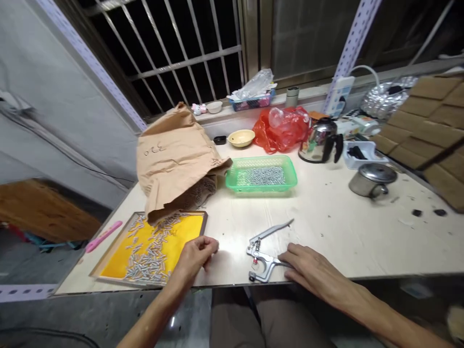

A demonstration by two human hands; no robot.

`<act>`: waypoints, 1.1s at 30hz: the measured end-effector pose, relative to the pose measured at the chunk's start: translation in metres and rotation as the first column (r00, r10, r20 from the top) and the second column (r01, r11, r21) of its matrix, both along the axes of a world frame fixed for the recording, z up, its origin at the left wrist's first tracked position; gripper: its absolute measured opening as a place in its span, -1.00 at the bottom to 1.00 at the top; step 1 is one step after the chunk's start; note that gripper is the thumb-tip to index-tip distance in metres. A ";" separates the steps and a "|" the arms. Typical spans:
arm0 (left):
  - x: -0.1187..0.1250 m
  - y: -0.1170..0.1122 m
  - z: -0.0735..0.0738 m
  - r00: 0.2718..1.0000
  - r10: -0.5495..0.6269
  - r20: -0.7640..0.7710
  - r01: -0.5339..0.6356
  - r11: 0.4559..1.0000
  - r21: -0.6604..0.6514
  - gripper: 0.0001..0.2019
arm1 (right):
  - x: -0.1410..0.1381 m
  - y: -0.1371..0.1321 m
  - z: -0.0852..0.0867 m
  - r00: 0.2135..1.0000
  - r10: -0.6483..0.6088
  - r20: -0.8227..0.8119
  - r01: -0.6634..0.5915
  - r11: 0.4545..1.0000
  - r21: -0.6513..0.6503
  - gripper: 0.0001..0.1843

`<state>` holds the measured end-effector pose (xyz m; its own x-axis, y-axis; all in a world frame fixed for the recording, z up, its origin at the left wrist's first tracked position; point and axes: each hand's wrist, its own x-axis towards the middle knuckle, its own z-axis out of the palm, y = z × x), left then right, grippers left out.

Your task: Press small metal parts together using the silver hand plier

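Note:
My left hand (197,253) is just above the table by the tray's right edge, thumb and fingers pinched together. Whatever may be between its fingertips is too small to make out. My right hand (315,268) rests at the table's front edge, its fingers closed over the lower handle of silver snap pliers (266,263). The pliers lie with their jaws to the left and the upper handle spread away. Many small metal pieces (145,263) are scattered over a yellow-bottomed tray (188,237) on the left. More small metal pieces (268,175) fill part of a green plastic basket (261,189).
A brown paper sack (174,154) leans over the tray's back edge. A pink-handled tool (104,236) lies left of the tray. Farther back are a yellow bowl (241,138), a red plastic bag (282,133), a kettle (319,142) and a lidded metal cup (371,179). Cardboard (427,130) stands right.

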<state>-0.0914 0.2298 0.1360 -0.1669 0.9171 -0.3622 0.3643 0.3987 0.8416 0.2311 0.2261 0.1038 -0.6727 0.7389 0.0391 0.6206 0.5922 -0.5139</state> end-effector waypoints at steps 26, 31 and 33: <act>0.077 0.011 -0.027 0.951 -0.272 0.148 0.309 0.853 -0.421 -0.46 | -0.015 0.018 0.002 0.973 -0.094 0.210 0.065 0.988 0.139 -0.82; 0.075 0.015 -0.026 0.936 -0.318 0.151 0.352 0.832 -0.428 -0.48 | -0.014 0.016 0.016 0.971 -0.082 0.224 0.061 0.993 0.099 -0.81; 0.075 0.015 -0.025 0.936 -0.305 0.175 0.352 0.815 -0.460 -0.50 | -0.013 0.015 0.017 0.971 -0.075 0.226 0.055 0.994 0.093 -0.80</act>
<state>-0.0168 0.2447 0.1106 0.1672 0.6207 -0.7660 0.4795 0.6277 0.6133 0.2177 0.2415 0.1213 -0.6219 0.7818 -0.0457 0.7543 0.5824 -0.3031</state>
